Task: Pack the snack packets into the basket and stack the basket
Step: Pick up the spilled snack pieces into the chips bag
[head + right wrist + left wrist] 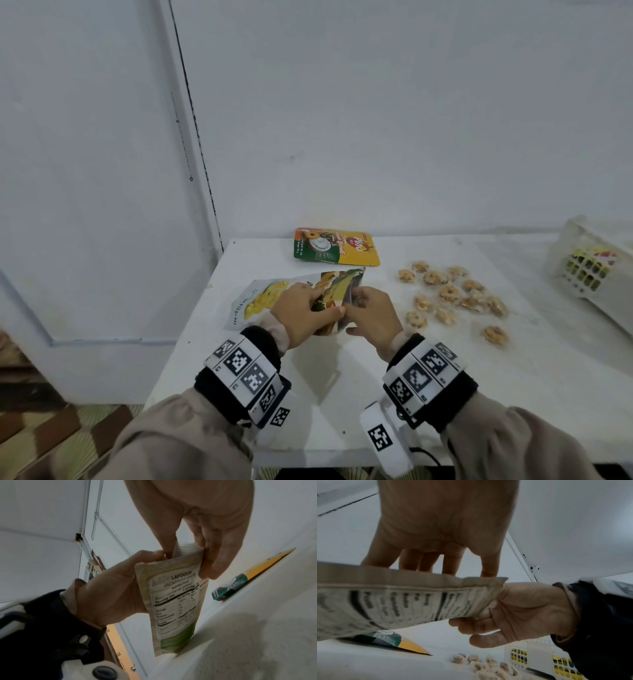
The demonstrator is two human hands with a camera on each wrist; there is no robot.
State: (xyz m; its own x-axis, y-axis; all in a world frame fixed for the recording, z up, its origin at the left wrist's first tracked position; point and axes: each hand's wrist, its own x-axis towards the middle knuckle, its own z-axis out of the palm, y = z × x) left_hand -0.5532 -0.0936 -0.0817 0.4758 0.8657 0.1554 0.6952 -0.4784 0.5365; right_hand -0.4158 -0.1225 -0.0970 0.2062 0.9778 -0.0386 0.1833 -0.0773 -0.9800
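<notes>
Both hands, left hand and right hand, pinch one jackfruit packet, held above the table, standing on its short end near the left edge.

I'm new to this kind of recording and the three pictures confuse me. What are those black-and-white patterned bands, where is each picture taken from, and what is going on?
No machine here: a person works with bare hands. The patterned bands on the wrists carry small cameras. The large picture comes from a head-worn camera looking down at the white table. The other two look along each hand from the wrist, upward from below, which is why they seem odd.

Both hands, left hand and right hand, grip one printed jackfruit chips pouch, lifted off the table; its back shows a nutrition table. Another pale pouch with yellow fruit pictures lies beneath. Farther back lies an orange-and-green snack packet. To the right are scattered small clear-wrapped ring cookies. At the far right stands a white plastic lattice basket already holding packets.
</notes>
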